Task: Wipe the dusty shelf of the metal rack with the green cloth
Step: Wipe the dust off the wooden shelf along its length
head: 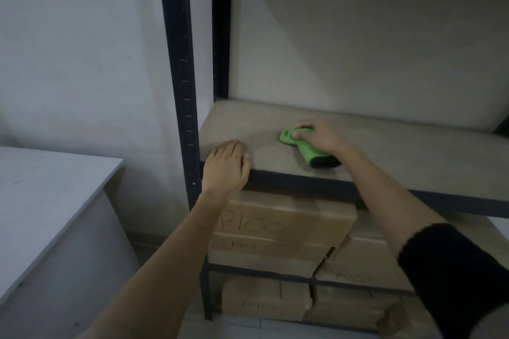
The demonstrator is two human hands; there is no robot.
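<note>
A right hand (322, 136) holds a green cloth (305, 147) on the rack's (179, 63) shelf (399, 151); the left hand (227, 166) rests flat at the shelf's near-left edge, above stacked boxes (283, 231).

Green cloth (303, 147) bunched on grey-brown shelf (399, 151)

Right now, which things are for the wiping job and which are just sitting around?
For the job:
green cloth
right hand holding it
shelf
left hand resting on the shelf edge

Just sitting around:
cardboard boxes underneath
grey table
</note>
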